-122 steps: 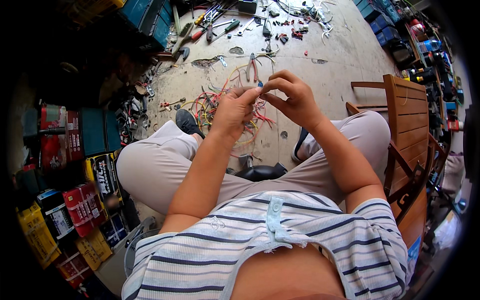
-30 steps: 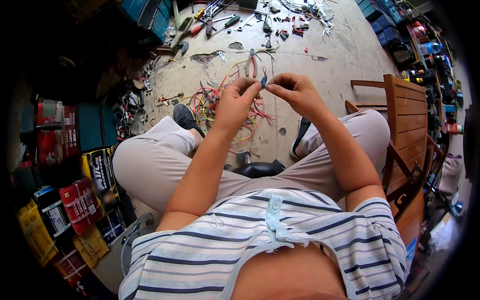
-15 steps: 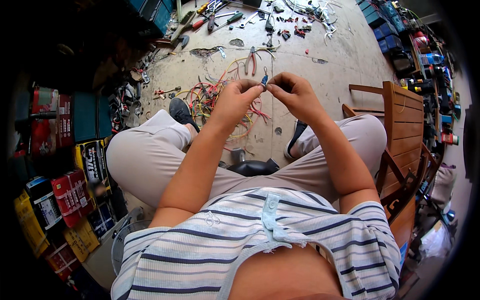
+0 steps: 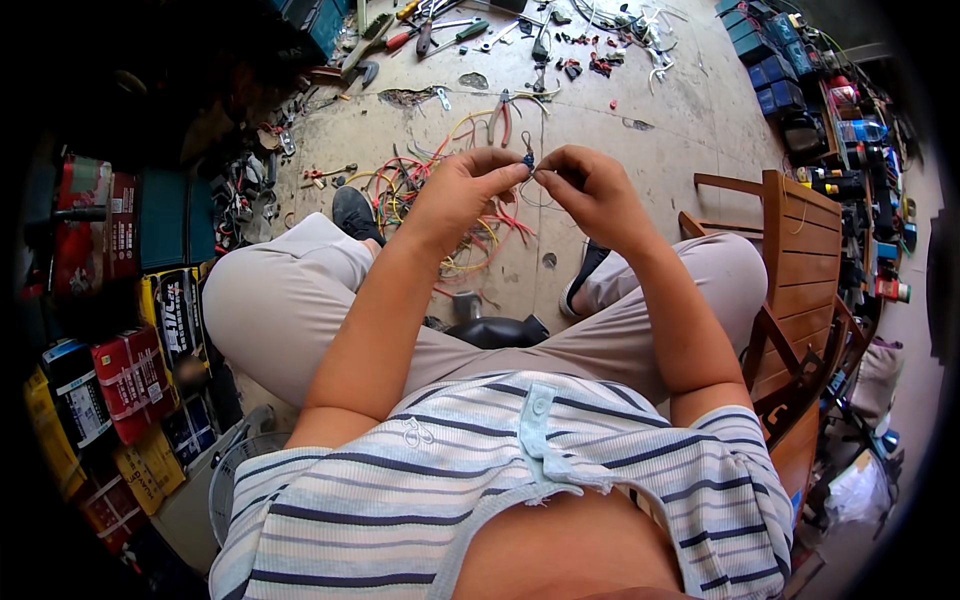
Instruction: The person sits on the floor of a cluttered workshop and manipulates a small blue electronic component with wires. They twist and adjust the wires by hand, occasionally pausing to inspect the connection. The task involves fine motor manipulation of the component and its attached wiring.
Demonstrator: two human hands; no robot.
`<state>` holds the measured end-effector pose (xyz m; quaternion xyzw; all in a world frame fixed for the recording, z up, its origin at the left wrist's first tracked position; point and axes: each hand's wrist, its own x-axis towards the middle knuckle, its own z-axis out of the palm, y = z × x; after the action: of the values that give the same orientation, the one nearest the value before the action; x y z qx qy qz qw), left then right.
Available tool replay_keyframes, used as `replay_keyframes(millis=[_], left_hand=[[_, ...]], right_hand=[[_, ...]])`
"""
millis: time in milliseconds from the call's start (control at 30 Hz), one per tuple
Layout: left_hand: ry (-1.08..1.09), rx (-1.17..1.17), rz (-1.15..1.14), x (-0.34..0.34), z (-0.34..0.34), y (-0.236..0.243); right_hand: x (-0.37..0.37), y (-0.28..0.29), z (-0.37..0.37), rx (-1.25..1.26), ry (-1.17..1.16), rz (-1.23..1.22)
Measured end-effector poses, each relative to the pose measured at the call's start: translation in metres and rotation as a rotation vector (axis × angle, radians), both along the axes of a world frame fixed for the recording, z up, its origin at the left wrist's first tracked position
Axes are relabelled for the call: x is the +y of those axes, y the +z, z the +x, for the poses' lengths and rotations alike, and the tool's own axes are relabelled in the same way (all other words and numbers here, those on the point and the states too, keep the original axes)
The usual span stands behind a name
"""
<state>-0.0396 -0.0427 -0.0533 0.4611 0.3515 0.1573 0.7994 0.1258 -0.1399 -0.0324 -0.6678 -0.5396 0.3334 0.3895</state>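
Note:
My left hand [image 4: 468, 195] pinches a small blue piece [image 4: 528, 160] that has a thin wire loop sticking up from it. My right hand [image 4: 590, 195] is just to its right, thumb and forefinger closed on thin wire hanging from that piece. Beyond my fingers, red-handled pliers [image 4: 504, 122] lie on the floor [image 4: 680, 140], and a tangle of red, yellow and other coloured wires [image 4: 405, 180] spreads beneath and left of my hands.
Screwdrivers and other tools [image 4: 450, 33] with small parts lie farther back. Stacked boxes [image 4: 130, 385] crowd my left. A wooden folding chair [image 4: 800, 260] stands by my right knee, with cluttered shelves [image 4: 850, 130] behind it. A black rounded object [image 4: 500, 330] sits between my legs.
The blue piece has tilted and a thin wire now loops below it by my right fingers. The surroundings have shifted slightly in the view; both hands stay together.

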Motion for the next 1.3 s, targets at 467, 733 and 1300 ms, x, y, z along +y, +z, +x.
replay_keyframes(millis=[467,733,1300], left_hand=[[0.182,-0.275,-0.465,-0.016,0.007,-0.016],[0.174,-0.118,-0.263,-0.013,0.005,-0.01],[-0.037,0.063,0.177,-0.013,0.004,-0.004]], right_hand=[[-0.002,-0.014,-0.005,0.89,-0.155,-0.274],[0.004,-0.017,-0.014,0.75,-0.222,-0.123],[0.007,-0.011,0.0,0.626,-0.187,-0.21]])
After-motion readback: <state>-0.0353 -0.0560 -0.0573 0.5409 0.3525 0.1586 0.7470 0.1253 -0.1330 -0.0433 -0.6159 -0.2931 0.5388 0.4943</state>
